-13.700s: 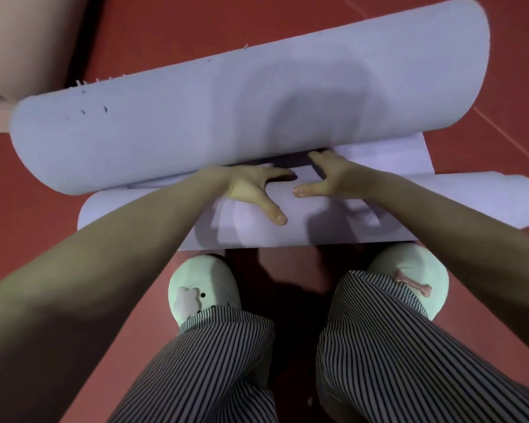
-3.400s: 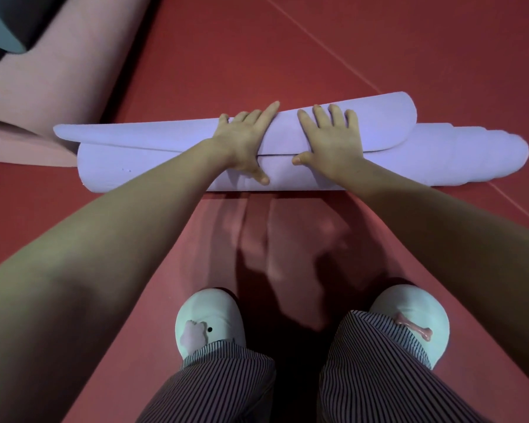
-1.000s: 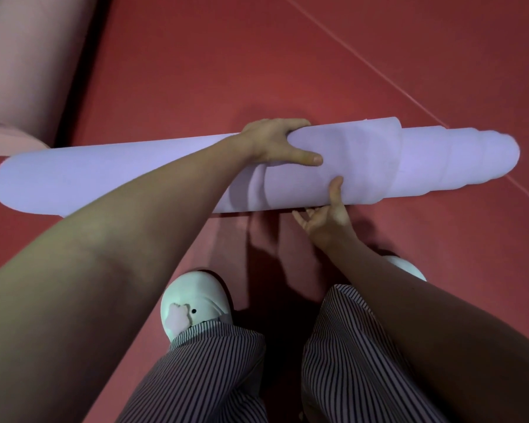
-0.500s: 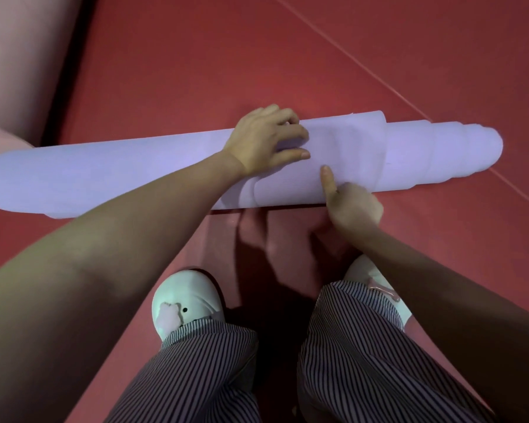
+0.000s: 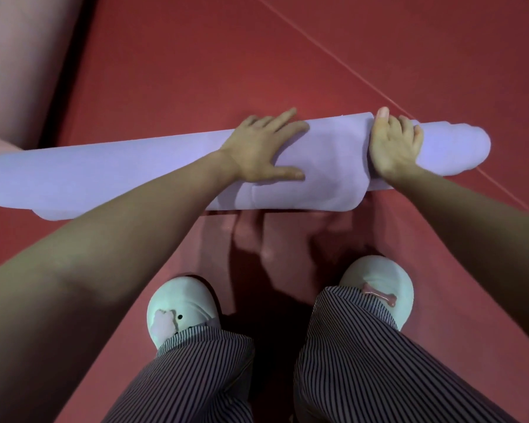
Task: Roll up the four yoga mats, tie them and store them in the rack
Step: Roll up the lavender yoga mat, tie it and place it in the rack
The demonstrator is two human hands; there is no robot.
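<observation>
A lilac yoga mat (image 5: pixel 110 175) lies rolled into a long tube across the red floor in front of my feet. Its inner layers stick out unevenly at the right end (image 5: pixel 458 148). My left hand (image 5: pixel 263 148) lies flat on top of the roll near the middle, fingers spread and fairly straight. My right hand (image 5: pixel 391 145) rests over the roll at the edge of the outer layer, its fingers wrapped over the far side. No tie or strap shows.
A pink mat (image 5: pixel 22 65) lies at the far left, partly out of frame. My two pale slippers (image 5: pixel 180 309) and striped trousers stand just behind the roll. Red floor (image 5: pixel 257 56) with a thin seam line stretches beyond the mat.
My right hand has come up from the near underside of the roll and now lies on top, further right. My left hand has flattened its curled fingers. The roll stays in place.
</observation>
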